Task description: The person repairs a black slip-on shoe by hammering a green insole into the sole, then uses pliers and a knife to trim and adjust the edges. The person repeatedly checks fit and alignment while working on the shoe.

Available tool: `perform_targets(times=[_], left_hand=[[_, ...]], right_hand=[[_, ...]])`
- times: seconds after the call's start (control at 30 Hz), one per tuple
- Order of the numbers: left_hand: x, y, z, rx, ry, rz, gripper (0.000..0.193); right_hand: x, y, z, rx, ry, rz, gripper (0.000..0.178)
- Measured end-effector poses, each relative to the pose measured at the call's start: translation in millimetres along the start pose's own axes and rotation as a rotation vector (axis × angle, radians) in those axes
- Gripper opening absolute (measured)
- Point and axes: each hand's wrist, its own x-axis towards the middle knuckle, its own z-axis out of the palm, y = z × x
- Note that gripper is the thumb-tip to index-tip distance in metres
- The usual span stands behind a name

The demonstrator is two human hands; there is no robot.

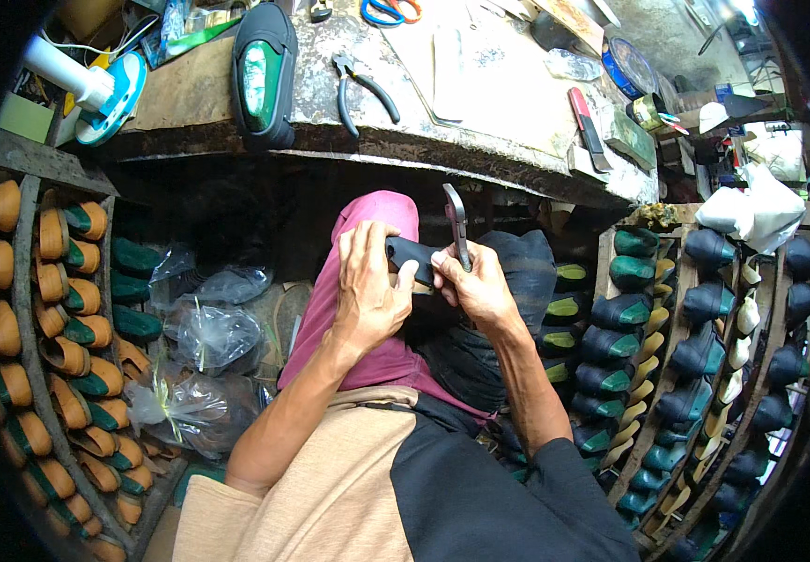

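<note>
Over my lap, my left hand [368, 286] is closed around a dark shoe [412, 255], its thumb along the near side. Much of the shoe is hidden by my fingers. My right hand [480, 286] grips a metal hand tool with a curved head [456, 215], which points up toward the bench. The lower part of that tool is hidden in my palm, so its exact kind cannot be told. Fingertips of the right hand also touch the right end of the shoe.
Ahead is a workbench [311, 140] with a finished-looking dark shoe [265, 75], cutting pliers [358, 94], a red-handled knife [588, 126] and scissors [390, 11]. Racks of tan shoes [68, 356] stand left, racks of dark shoes [616, 347] right. Plastic bags [199, 403] lie left.
</note>
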Motion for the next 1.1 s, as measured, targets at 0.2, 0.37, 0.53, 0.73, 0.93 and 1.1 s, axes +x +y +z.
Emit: perform_targets(times=[0.2, 0.37, 0.53, 0.73, 0.93, 1.1], left_hand=[[1, -2, -1, 0.013, 0.000, 0.003, 0.047], [1, -2, -2, 0.009, 0.005, 0.007, 0.048], [0, -3, -1, 0.008, 0.009, 0.012, 0.048], [0, -3, 2, 0.022, 0.010, 0.004, 0.048], [-2, -5, -4, -0.003, 0.012, 0.010, 0.049], [-4, -6, -5, 0.017, 0.012, 0.023, 0.048]], right_hand=[[2, 0, 2, -0.005, -0.008, -0.033, 0.021], [4, 1, 3, -0.060, 0.001, -0.026, 0.022], [6, 0, 2, -0.141, 0.008, -0.045, 0.023], [13, -2, 4, -0.184, 0.000, -0.040, 0.028], [-13, -5, 1, 0.098, -0.080, -0.015, 0.028], [-76, -8, 28, 0.172, -0.021, -0.057, 0.025]])
